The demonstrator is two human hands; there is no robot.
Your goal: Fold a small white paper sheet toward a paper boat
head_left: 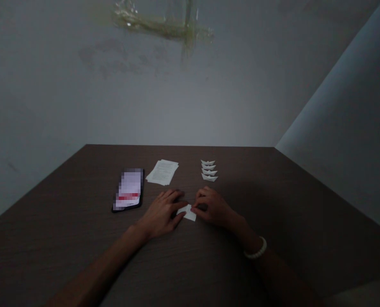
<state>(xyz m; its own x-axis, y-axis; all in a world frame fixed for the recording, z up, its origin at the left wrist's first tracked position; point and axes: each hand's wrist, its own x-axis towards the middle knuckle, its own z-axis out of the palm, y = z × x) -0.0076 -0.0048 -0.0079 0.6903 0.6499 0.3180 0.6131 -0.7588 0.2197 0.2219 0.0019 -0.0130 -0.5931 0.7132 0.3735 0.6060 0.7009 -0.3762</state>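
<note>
- I see the left hand lying flat on the bench, fingers spread and pressing down on the left edge of a small folded paper.
- The right hand is curled, and its fingertips pinch the right edge of the same paper; I cannot tell exactly which fingers hold it, because the light is low.
- The folded paper lies on the bench between the two hands, touching both, near the front middle of the surface.
- On the right wrist there is a pale bracelet.
- Beyond the right hand, four finished paper boats stand in a short row, close one behind the other.
- Beyond the left hand lies a stack of sheets, slightly fanned out.
- To the left of the stack lies a phone with its screen lit.
- What could go wrong, in my judgement: the paper is small and light, so if the left hand lifts while the right one pulls, the piece may slide and the crease will come out crooked.
- A pinch that is too strong could tear the thin edge.
- The dim light also makes it hard to align the corners.
- A wide move of the right hand forward could knock over the boats, since they stand near it.
</note>
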